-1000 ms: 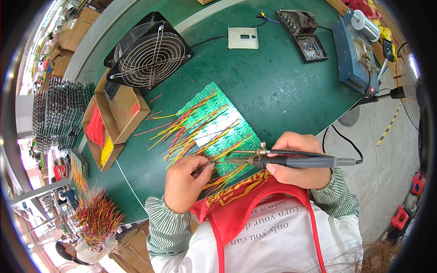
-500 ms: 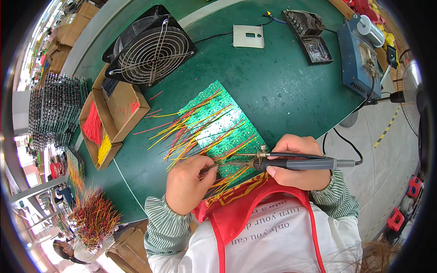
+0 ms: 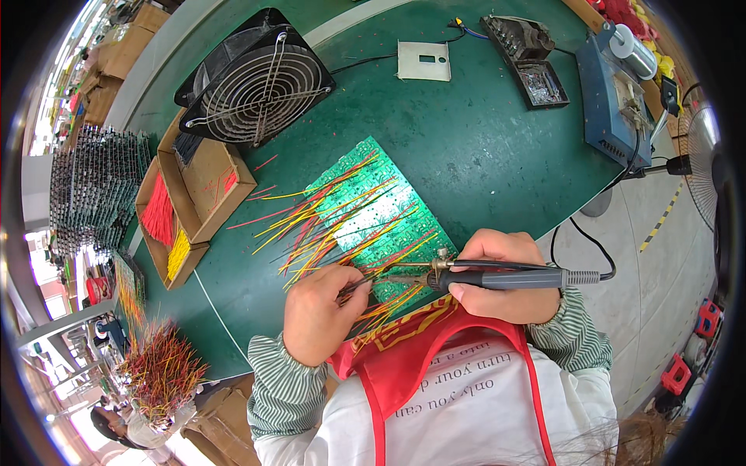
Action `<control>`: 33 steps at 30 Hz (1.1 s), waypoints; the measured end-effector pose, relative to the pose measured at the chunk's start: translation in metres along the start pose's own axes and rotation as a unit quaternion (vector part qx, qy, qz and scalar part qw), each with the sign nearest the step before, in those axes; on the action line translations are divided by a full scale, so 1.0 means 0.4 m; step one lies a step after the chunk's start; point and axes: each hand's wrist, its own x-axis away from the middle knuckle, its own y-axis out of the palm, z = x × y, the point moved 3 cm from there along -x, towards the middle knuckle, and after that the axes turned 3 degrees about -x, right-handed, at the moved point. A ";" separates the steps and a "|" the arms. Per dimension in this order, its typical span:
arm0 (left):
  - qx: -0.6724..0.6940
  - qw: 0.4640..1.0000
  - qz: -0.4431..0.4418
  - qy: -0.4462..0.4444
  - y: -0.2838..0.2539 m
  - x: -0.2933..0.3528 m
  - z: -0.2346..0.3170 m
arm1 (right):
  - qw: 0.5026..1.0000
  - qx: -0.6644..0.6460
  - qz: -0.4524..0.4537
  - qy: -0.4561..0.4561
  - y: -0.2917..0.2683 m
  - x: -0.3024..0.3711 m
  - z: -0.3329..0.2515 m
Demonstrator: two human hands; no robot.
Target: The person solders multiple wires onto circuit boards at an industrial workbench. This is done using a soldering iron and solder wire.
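Observation:
A green circuit board [image 3: 408, 198] lies at an angle on the table, with rows of red and yellow wires [image 3: 299, 225] fanning off it to the left. My left hand [image 3: 320, 311] is closed at the board's near left edge, pinching what looks like a thin black wire [image 3: 353, 286]; its far end is lost among the others. My right hand [image 3: 505, 276] grips a soldering iron [image 3: 505, 279] with a thin metal feed tube along its top. Its tip points left over the near part of the board, close to my left fingertips. The exact contact point is too small to tell.
A black fan with a wire guard [image 3: 260, 89] stands at the back left. Beside it are cardboard trays [image 3: 221, 210] of cut wires and stacked boards [image 3: 97, 186]. A blue soldering unit with a solder spool [image 3: 614, 101] stands far right; a dark tray [image 3: 540, 81] lies nearby.
My right hand and the soldering iron have shifted slightly to the left. My left hand stays almost in place, and the board has not moved.

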 end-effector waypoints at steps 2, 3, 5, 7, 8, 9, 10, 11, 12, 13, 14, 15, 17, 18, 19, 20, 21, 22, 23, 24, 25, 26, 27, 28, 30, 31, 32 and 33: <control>0.001 1.000 -0.002 -0.003 0.000 0.000 0.000 | 1.000 -0.003 -0.001 -0.003 0.000 -0.002 0.000; -0.010 1.000 -0.003 0.001 -0.001 -0.001 0.002 | 1.000 0.002 -0.002 0.003 0.000 -0.002 0.000; -0.021 1.000 -0.003 0.006 -0.001 -0.002 0.004 | 1.000 0.007 -0.004 0.009 -0.001 -0.003 -0.003; -0.015 1.000 -0.006 -0.002 0.000 -0.002 0.003 | 1.000 0.010 -0.001 0.000 -0.004 -0.002 -0.009; -0.015 1.000 -0.006 -0.003 0.000 -0.002 0.002 | 1.000 0.011 -0.001 0.000 -0.006 -0.001 -0.014; -0.014 1.000 -0.006 -0.002 -0.001 -0.002 0.001 | 1.000 0.009 0.006 -0.011 -0.011 0.001 -0.023; -0.015 1.000 -0.005 -0.001 0.000 -0.002 0.001 | 1.000 0.008 0.013 -0.022 -0.015 0.003 -0.027; -0.015 1.000 -0.005 -0.001 -0.001 -0.002 0.002 | 1.000 0.008 0.013 -0.022 -0.018 0.005 -0.026; -0.015 1.000 -0.008 -0.005 -0.001 -0.001 0.004 | 0.999 0.017 0.018 -0.022 -0.022 0.007 -0.024; -0.015 1.000 -0.011 -0.009 -0.002 -0.001 0.006 | 0.999 0.026 0.023 -0.021 -0.025 0.010 -0.023; -0.015 1.000 -0.011 -0.008 -0.005 0.000 0.008 | 0.999 0.026 0.024 -0.022 -0.027 0.012 -0.022; -0.006 1.000 0.000 -0.009 -0.012 0.002 0.008 | 0.999 0.019 0.030 -0.027 -0.029 0.014 -0.021; 0.004 1.000 0.008 -0.006 -0.027 0.005 0.010 | 0.999 0.012 0.041 -0.031 -0.035 0.020 -0.020; -0.086 0.991 0.104 0.009 -0.055 0.010 0.015 | 0.998 0.012 0.051 -0.027 -0.039 0.023 -0.020; -0.175 0.964 0.199 0.021 -0.079 0.019 0.026 | 0.998 0.011 0.058 -0.024 -0.040 0.025 -0.021; -0.176 0.964 0.199 0.022 -0.082 0.020 0.037 | 0.998 0.010 0.058 -0.024 -0.041 0.030 -0.015; -0.166 0.966 0.195 0.030 -0.081 0.018 0.052 | 0.998 -0.010 0.067 -0.009 -0.044 0.036 -0.002; -0.157 0.968 0.192 0.036 -0.077 0.018 0.063 | 0.997 -0.030 0.074 0.004 -0.044 0.037 0.004; -0.100 0.984 0.138 0.057 -0.049 0.007 0.059 | 0.997 -0.030 0.072 0.002 -0.044 0.035 0.000; -0.101 0.983 0.140 0.057 -0.031 0.001 0.057 | 0.996 -0.043 0.069 0.028 -0.045 0.034 -0.002; -0.065 0.992 0.094 0.055 -0.005 -0.008 0.055 | 0.995 -0.055 0.069 0.055 -0.045 0.036 0.000; -0.029 0.997 0.048 0.053 0.014 -0.015 0.051 | 0.994 -0.055 0.070 0.056 -0.045 0.035 0.000; -0.019 0.998 0.046 0.046 0.019 -0.021 0.047 | 0.994 -0.061 0.068 0.052 -0.043 0.032 -0.001; -0.019 0.998 0.045 0.046 0.021 -0.024 0.046 | 0.994 -0.067 0.066 0.049 -0.042 0.031 0.000; -0.023 0.998 0.035 0.041 0.025 -0.029 0.044 | 0.994 -0.065 0.067 0.054 -0.042 0.032 0.003; -0.023 0.998 0.034 0.042 0.025 -0.032 0.044 | 0.994 -0.063 0.068 0.059 -0.042 0.032 0.004; -0.023 0.998 0.027 0.043 0.025 -0.034 0.043 | 0.994 -0.064 0.069 0.059 -0.042 0.030 0.006; -0.023 0.999 0.019 0.044 0.026 -0.036 0.042 | 0.995 -0.050 0.066 0.046 -0.041 0.027 0.006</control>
